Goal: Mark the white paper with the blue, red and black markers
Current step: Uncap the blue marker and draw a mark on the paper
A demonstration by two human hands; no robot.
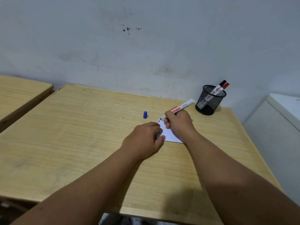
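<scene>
A small white paper (pixel 168 135) lies on the wooden table (pixel 81 135), mostly hidden under both hands. My left hand (pixel 144 140) presses flat on its left part. My right hand (pixel 178 122) grips an uncapped white marker (pixel 183 107), its dark tip just above the paper's far corner, where a short blue mark (pixel 159 121) shows. The blue cap (pixel 145 114) stands upright on the table to the left of the paper. The black marker (pixel 219 86) and the red marker (pixel 224 86) stand capped in a black mesh pen cup (pixel 209 101).
The pen cup stands at the table's far right corner, close to the wall (pixel 146 46). A second wooden table (pixel 19 95) sits to the left across a narrow gap. A white cabinet (pixel 279 120) stands at the right.
</scene>
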